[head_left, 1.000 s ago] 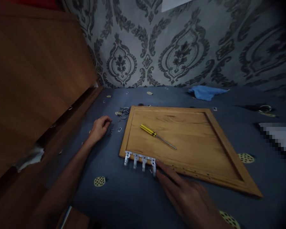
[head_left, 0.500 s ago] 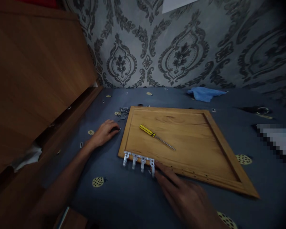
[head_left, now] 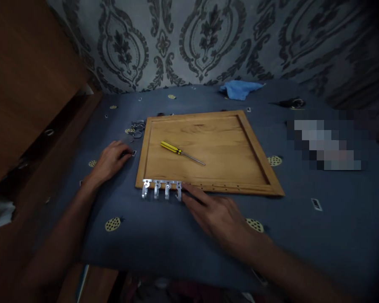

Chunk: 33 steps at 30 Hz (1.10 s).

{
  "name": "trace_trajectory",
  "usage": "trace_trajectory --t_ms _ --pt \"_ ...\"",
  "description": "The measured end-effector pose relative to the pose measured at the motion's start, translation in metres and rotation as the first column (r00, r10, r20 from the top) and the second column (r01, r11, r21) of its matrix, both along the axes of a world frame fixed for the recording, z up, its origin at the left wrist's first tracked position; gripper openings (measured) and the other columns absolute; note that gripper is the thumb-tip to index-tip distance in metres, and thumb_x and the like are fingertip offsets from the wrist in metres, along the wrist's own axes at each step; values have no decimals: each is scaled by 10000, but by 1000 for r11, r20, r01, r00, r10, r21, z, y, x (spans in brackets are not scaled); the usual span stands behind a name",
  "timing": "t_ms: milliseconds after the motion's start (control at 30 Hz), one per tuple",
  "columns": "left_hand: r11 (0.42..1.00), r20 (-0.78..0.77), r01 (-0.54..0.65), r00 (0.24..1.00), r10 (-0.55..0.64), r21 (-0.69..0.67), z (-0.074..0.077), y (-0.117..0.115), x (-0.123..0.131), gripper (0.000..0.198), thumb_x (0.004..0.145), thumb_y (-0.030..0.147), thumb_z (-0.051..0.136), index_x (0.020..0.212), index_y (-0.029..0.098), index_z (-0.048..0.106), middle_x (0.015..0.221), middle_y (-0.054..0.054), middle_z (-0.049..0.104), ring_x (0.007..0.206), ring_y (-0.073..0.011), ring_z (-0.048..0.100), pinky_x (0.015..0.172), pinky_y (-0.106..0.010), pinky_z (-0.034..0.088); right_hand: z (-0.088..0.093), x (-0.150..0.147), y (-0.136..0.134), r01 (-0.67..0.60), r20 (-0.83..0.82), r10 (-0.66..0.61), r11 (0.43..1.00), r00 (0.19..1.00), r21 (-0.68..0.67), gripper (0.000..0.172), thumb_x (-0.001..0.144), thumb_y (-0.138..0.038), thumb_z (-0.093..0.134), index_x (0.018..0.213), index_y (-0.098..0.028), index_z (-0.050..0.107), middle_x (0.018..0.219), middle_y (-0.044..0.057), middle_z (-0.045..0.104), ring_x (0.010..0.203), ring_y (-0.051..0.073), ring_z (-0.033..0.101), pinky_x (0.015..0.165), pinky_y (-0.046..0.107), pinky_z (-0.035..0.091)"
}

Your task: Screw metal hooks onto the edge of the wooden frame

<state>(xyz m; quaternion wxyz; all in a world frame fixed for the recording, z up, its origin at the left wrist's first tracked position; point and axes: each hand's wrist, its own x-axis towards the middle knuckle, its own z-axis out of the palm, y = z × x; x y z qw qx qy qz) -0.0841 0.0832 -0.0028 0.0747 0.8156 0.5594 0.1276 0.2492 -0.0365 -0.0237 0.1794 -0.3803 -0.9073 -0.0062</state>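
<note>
A wooden framed board [head_left: 221,147] lies on the blue patterned cloth. Along its near edge, at the left corner, sits a silver metal hook rail [head_left: 162,183] whose hooks hang over the side. My right hand [head_left: 222,216] grips the rail's right end between thumb and fingers. Several small dark holes show in the edge to the right of it. On the board rests a screwdriver [head_left: 171,147] with a yellow and black handle. Left of the board, my left hand [head_left: 111,159] is low over the cloth with fingers curled together; anything in them is hidden.
Loose metal hooks [head_left: 138,126] lie beyond my left hand, beside the board. A blue cloth [head_left: 240,89] and a dark object [head_left: 290,102] lie farther back. A blurred-out item [head_left: 325,143] is at right. A wooden cabinet [head_left: 28,84] borders the left side; patterned wallpaper rises behind.
The view has shifted, so everything appears farther left and higher. My right hand stays at the rail's end. The fingertips of my left hand look closer together. The screwdriver stays on the board.
</note>
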Motion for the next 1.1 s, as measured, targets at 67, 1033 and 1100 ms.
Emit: trace_trajectory --t_ms 67,1033,1100 --pt "1000 -27 0 1000 0 14 1 0 0 229 953 362 517 962 216 692 986 -78 701 990 -273 611 908 -411 483 1 0 0 0 -3 0 1000 1000 -12 323 929 -43 592 1178 -176 750 1348 129 731 667 145 759 584 255 601" --pt "892 303 414 887 -349 -182 53 -24 84 191 982 375 528 929 212 611 921 -40 660 859 -206 622 758 -328 472 6 -4 0 36 93 -30 997 995 -61 301 898 -71 653 1162 -194 729 1426 101 686 677 150 737 540 283 505" --pt "834 298 493 858 -419 -246 55 -23 96 190 1000 362 523 944 198 603 941 -32 653 878 -190 619 779 -306 469 6 -4 0 25 91 -20 998 996 -62 298 907 -65 636 1165 -186 724 1429 110 682 644 135 712 533 284 492"
